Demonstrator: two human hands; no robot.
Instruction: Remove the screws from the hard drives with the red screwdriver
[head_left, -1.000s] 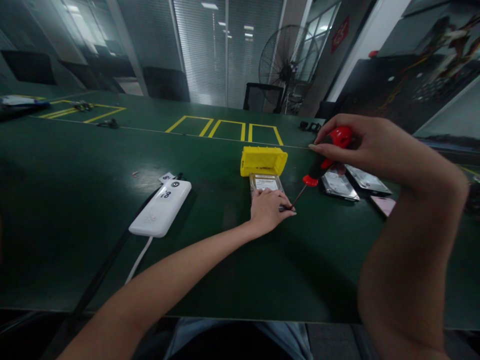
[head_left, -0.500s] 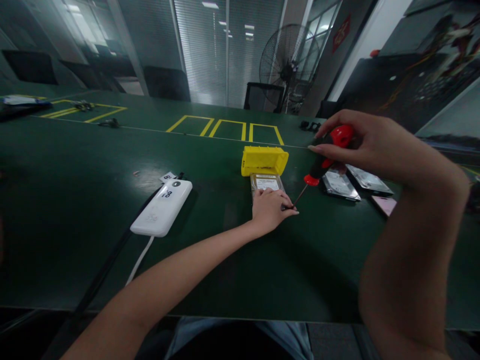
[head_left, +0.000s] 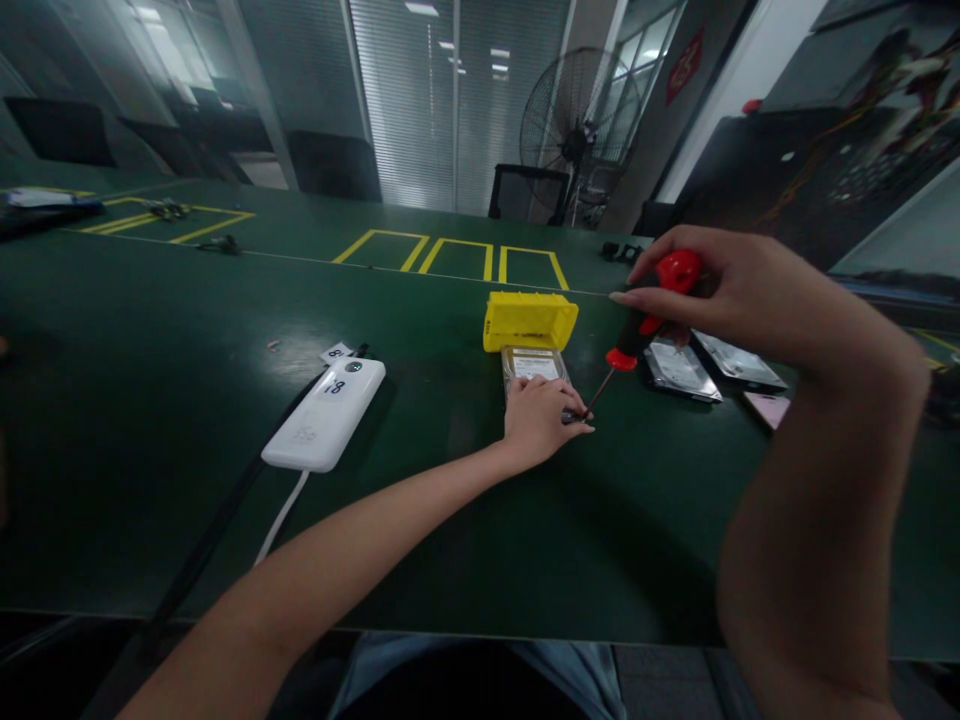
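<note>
A hard drive (head_left: 534, 366) with a white label lies flat on the green table. My left hand (head_left: 541, 420) rests over its near end, fingers curled round it and holding it down. In my right hand (head_left: 724, 275) is a red and black screwdriver (head_left: 634, 335), gripped by the handle and tilted. Its thin shaft slants down to the drive's near right corner, where the tip meets the area by my left fingertips. My left fingers hide the exact contact point. Just behind the drive, a yellow bin (head_left: 531, 318) stands with its opening towards me.
Right of the drive lie two more hard drives (head_left: 682, 368) and a pink flat object (head_left: 766, 408), partly behind my right arm. A white power bank (head_left: 326, 415) with cables is on the left. Yellow tape outlines (head_left: 457, 243) mark the far table (head_left: 450, 530).
My right hand and the screwdriver handle have shifted very slightly left. My left hand and the drive stay in place.
</note>
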